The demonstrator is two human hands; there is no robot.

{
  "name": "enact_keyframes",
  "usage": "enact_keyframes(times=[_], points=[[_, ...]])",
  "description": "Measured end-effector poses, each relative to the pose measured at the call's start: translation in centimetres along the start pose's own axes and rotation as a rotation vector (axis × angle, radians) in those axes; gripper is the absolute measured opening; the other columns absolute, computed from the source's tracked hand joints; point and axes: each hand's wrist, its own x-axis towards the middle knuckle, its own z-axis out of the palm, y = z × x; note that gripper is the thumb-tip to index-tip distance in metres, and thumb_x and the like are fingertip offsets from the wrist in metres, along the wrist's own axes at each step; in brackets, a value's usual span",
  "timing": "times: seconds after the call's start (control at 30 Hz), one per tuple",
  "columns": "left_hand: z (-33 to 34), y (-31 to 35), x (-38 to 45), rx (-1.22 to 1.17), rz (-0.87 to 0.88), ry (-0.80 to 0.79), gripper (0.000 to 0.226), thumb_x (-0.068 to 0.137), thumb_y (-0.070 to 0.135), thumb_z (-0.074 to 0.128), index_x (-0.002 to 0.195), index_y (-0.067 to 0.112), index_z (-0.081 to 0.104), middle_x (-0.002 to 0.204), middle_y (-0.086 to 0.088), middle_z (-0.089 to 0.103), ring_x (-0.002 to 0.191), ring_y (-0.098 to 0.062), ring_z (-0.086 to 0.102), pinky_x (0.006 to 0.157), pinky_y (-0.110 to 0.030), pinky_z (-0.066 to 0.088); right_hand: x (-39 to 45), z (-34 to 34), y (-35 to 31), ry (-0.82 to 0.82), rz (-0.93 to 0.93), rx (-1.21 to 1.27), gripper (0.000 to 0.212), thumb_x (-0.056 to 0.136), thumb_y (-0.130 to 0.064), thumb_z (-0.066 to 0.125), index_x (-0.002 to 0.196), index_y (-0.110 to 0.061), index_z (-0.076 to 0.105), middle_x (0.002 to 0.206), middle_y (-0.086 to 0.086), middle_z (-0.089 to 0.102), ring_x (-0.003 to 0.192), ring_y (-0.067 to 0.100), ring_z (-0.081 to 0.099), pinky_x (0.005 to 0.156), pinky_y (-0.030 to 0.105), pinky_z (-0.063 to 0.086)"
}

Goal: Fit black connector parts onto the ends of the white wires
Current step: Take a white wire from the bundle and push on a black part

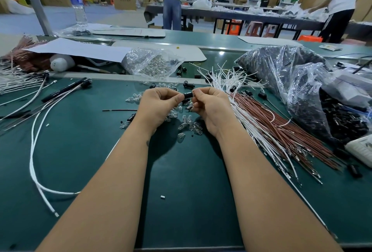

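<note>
Connector (188,95), small, black and shaped like a tube, sits in the middle of the green table (100,171), pinched between 2 hands. The left hand (159,106) holds one end and the right hand (209,106) holds the other. I cannot tell if a wire is in it yet. At 3 o'clock lies a big pile of white wires (251,131), so lots seem left. At 9 o'clock rest a few done wires (66,92).
</note>
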Motion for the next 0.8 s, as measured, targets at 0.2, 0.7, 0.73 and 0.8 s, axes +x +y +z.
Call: enact_keyframes(times=[0.2,0.7,0.73,0.8], points=[[-0.1,-0.2,0.2,0.033,-0.010,0.000,0.014,0.084,0.017,0.072,0.071,0.020,0.070,0.057,0.006,0.063,0.055,-0.003,0.053,0.058,-0.013,0.044,-0.1,0.0,0.5,-0.016,-0.051,-0.077,0.016,0.093,-0.004,0.059,0.078,-0.008,0.059,0.061,0.003,0.060,0.051,0.011,0.053,0.055,0.023,0.048],[0.2,-0.2,0.1,0.028,0.018,0.036,0.012,0.086,0.019,0.071,0.074,0.019,0.071,0.054,0.012,0.063,0.054,-0.001,0.054,0.059,-0.012,0.046,-0.5,1.2,0.4,0.036,-0.156,-0.328,0.010,0.094,-0.015,0.058,0.084,-0.014,0.057,0.073,0.000,0.059,0.056,0.007,0.054,0.063,0.028,0.049],[0.2,-0.2,0.1,0.025,0.017,0.039,0.011,0.086,0.019,0.070,0.075,0.020,0.071,0.054,0.013,0.063,0.054,0.001,0.054,0.059,-0.011,0.045,-0.5,1.2,0.4,0.033,-0.169,-0.314,0.011,0.094,-0.013,0.057,0.084,-0.014,0.057,0.074,0.001,0.060,0.056,0.006,0.055,0.064,0.028,0.050],[0.2,-0.2,0.1,0.033,0.022,0.034,0.012,0.087,0.020,0.069,0.076,0.023,0.071,0.054,0.015,0.063,0.055,0.002,0.054,0.059,-0.010,0.045,-0.5,1.1,0.3,0.047,-0.195,-0.292,0.013,0.095,-0.011,0.056,0.082,-0.015,0.057,0.073,0.001,0.061,0.055,0.005,0.056,0.063,0.025,0.050]])
